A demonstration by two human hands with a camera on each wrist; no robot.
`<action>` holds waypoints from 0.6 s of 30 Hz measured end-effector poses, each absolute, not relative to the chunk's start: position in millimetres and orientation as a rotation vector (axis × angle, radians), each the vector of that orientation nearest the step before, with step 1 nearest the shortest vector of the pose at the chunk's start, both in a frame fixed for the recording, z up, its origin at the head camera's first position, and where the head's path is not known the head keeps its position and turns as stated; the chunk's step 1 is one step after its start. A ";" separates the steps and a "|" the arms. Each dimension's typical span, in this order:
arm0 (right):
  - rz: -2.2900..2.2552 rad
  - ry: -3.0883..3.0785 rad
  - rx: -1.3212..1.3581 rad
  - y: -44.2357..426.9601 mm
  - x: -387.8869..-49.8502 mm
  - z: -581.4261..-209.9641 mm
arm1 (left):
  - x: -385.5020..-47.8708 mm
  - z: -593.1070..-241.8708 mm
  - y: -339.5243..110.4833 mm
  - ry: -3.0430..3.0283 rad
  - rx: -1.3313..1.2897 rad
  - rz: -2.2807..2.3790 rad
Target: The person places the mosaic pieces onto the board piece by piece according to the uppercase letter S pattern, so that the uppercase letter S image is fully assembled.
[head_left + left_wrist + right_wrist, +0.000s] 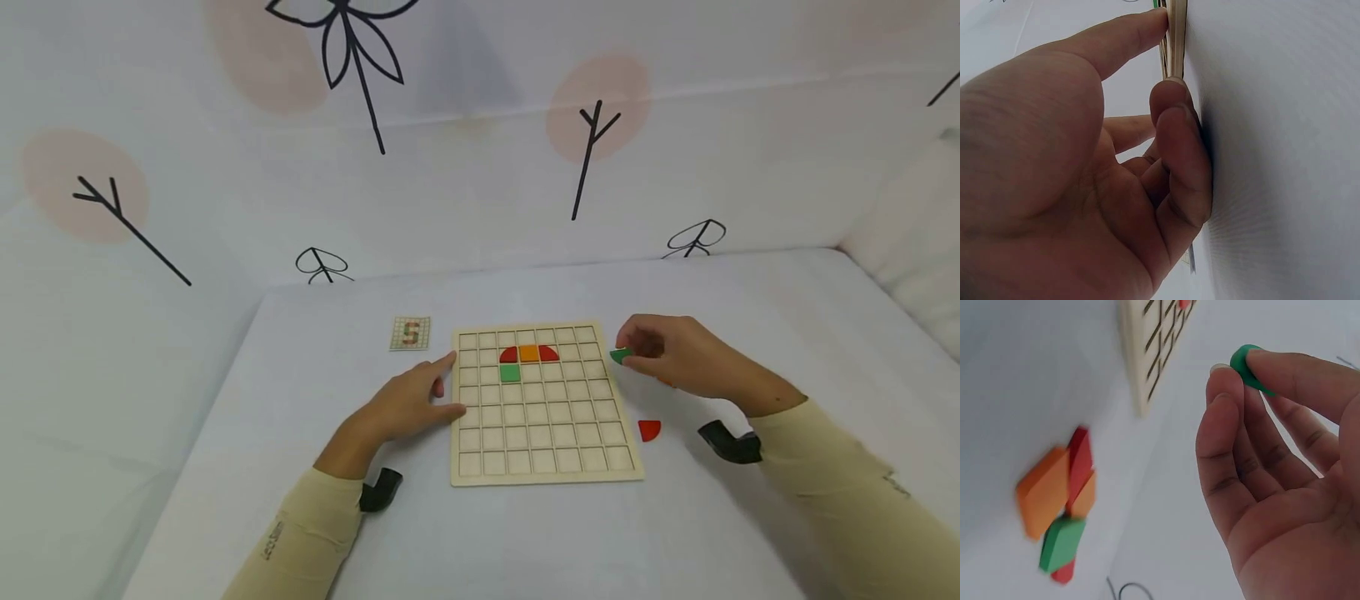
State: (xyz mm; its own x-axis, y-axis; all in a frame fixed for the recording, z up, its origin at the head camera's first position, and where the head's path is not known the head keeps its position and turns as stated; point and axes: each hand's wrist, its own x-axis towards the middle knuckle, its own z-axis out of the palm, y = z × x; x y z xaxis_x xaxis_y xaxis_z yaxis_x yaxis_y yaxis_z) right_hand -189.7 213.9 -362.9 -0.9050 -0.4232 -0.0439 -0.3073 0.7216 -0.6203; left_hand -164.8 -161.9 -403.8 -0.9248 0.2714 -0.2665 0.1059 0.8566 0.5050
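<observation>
A square wooden grid board (547, 414) lies on the table. In its upper rows sit a red piece (509, 355), an orange square (528, 353), another red piece (548, 353) and, below the first, a green square (510, 372). My left hand (408, 402) rests at the board's left edge, thumb and a finger touching it; the left wrist view shows the hand (1116, 187) against the board's side (1175, 44). Beyond the board's right edge, my right hand (675, 354) pinches a green piece (619, 356) between thumb and fingertips, held above the table in the right wrist view.
A small pattern card (410, 333) lies behind my left hand. A red quarter-round piece (650, 430) lies right of the board. In the right wrist view, orange (1046, 494), red (1080, 464) and green (1064, 544) pieces lie grouped on the table.
</observation>
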 end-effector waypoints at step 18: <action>-1.135 2.728 -0.865 138.0 -195.6 -351.5 | -164.8 -405.7 -162.5 2.701 0.281 0.712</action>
